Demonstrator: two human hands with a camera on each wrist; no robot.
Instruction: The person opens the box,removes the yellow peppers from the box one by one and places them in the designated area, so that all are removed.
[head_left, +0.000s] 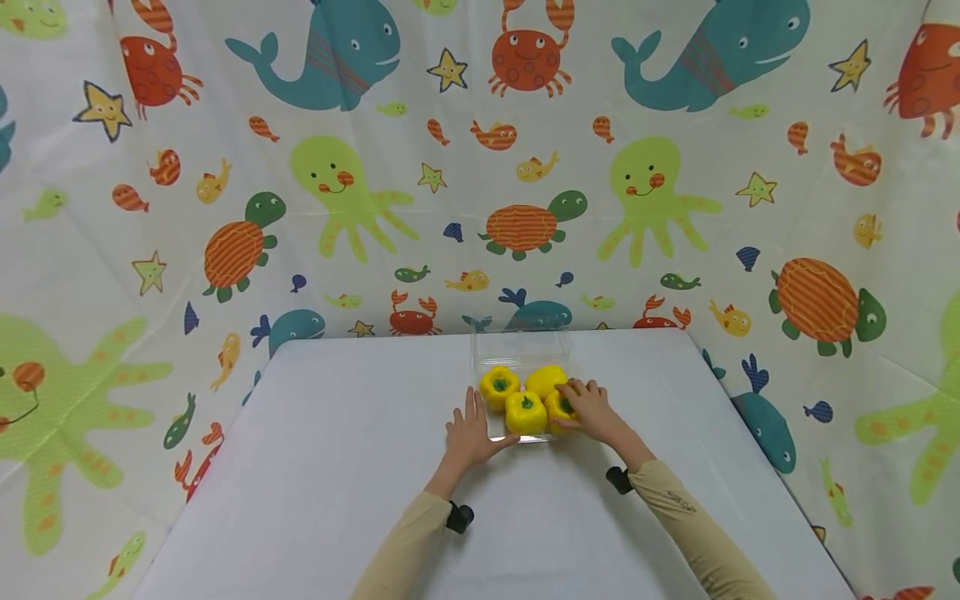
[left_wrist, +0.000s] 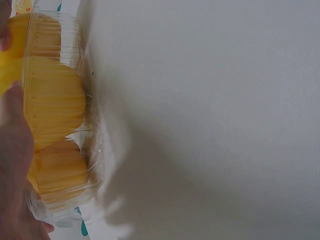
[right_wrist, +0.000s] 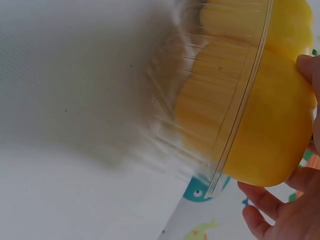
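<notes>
On the white table [head_left: 337, 467], a box [head_left: 497, 427] of clear thin plastic is placed, its lid [head_left: 521, 343] raised at the far side. Inside it, four peppers [head_left: 525, 417] are grouped, yellow, plump and lobed, with tops standing above the rim. The front right pepper [right_wrist: 272, 115] is gripped by the right hand [head_left: 595, 412], from its right side, between thumb and curled fingers. The box's left side is touched by the left hand [head_left: 468, 437], whose fingers are straight and apart, with the thumb at the front edge. The walls are finely ribbed, the pepper skin is smooth, and a short green stem [head_left: 527, 402] is seen at front middle.
</notes>
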